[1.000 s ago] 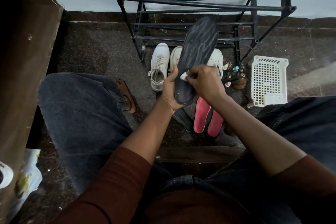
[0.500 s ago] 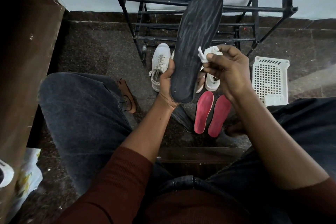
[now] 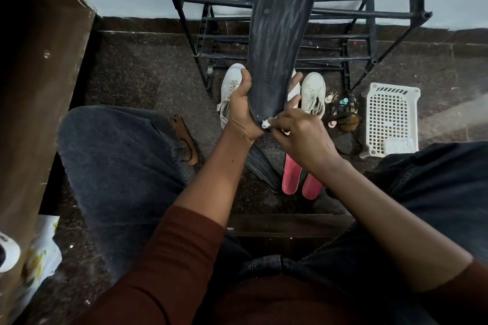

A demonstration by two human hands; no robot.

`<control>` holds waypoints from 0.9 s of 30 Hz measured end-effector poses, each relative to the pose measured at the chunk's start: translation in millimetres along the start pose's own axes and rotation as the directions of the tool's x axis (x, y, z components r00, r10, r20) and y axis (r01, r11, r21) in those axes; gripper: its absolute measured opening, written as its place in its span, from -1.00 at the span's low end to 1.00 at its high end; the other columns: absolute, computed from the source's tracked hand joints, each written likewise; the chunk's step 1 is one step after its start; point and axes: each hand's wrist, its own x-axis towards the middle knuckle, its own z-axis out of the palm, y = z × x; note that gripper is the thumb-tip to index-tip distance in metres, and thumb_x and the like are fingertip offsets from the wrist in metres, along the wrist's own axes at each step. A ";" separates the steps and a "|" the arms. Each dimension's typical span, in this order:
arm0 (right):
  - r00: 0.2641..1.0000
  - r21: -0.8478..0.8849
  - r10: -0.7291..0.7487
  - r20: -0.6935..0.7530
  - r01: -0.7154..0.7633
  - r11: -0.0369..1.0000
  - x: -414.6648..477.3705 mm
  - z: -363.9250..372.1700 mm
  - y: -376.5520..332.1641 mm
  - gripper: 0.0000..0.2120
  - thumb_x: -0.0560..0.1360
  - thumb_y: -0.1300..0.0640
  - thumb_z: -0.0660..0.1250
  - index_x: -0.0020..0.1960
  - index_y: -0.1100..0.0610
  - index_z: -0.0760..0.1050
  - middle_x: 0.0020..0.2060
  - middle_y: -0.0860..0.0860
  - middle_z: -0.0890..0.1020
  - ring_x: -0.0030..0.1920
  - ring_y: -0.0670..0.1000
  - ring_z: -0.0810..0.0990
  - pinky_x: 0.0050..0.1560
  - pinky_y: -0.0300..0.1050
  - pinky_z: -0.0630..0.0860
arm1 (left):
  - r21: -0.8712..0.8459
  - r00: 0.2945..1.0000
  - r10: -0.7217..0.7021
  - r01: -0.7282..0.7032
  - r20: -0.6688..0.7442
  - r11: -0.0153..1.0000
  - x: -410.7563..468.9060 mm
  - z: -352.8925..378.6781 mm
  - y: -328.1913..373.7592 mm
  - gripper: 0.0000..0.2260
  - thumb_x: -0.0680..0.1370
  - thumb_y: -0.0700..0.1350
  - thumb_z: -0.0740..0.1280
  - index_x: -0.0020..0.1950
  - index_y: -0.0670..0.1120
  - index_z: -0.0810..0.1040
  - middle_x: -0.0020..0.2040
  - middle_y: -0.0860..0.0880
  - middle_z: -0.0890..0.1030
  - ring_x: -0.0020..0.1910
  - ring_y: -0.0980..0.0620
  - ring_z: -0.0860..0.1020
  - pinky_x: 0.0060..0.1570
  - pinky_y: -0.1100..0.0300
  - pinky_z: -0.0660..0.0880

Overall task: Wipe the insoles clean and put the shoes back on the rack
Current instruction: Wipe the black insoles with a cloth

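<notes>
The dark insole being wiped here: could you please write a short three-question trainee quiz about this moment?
1. True or false: the left hand holds the dark insole near its lower end.
2. Where is the white wipe, pinched in the right hand?
A) at the top tip of the held insole
B) at its bottom end
C) in the white basket
3. Fill in: the two pink insoles lie on the ____, not on the black rack.

Key: 1 true; 2 B; 3 floor.
</notes>
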 end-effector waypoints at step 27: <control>0.945 -0.152 0.239 -0.225 -0.276 0.949 31.1 0.9 10.6 -0.77 0.54 0.21 0.24 -0.11 0.36 0.58 -0.24 0.26 0.52 -0.24 0.22 0.52 -0.30 0.02 0.46 | 0.121 1.000 -0.005 0.007 -0.013 0.993 -11.3 -11.4 -21.7 -0.32 0.61 0.25 -0.14 0.17 -0.16 0.62 0.12 -0.15 0.63 0.15 -0.06 0.58 0.26 0.04 0.43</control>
